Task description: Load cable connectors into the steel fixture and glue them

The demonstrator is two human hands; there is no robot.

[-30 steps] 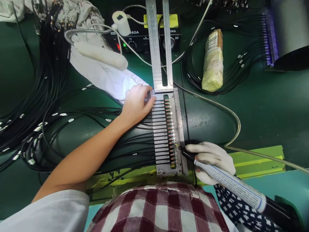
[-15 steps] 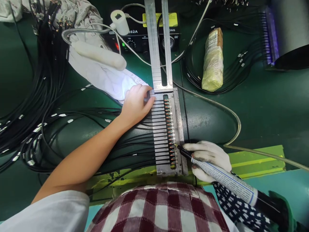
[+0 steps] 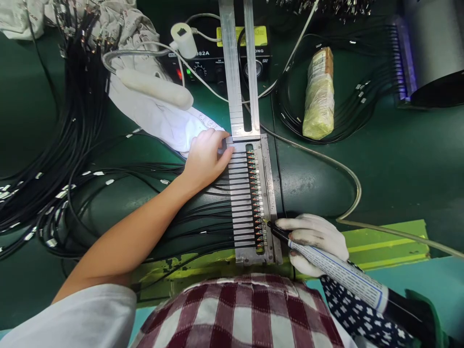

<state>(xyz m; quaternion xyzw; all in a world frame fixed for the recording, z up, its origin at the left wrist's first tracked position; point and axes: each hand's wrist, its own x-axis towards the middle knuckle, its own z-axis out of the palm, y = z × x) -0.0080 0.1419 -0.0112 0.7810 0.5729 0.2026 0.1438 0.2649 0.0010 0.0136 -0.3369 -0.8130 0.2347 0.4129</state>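
A slotted metal jig (image 3: 242,203) lies on the green bench with several black cables (image 3: 203,217) clamped in its slots, their connector tips lined up in a row (image 3: 256,198). My bare left hand (image 3: 205,159) rests on the jig's upper left edge, fingers curled and pressing down on the cables. My gloved right hand (image 3: 313,241) grips a pen-like tool (image 3: 337,270) with a white ribbed handle. Its black tip touches the jig's right rail near the lower connectors.
A long metal rail (image 3: 239,67) runs from the jig to a black control box (image 3: 217,58). A white glove and cloth (image 3: 159,111) lie at the left, a wrapped yellowish roll (image 3: 319,96) at the right. Cable bundles (image 3: 65,159) fill the left side.
The tool tip in my right hand has shifted slightly along the lower part of the jig. My left hand stays in place on the jig.
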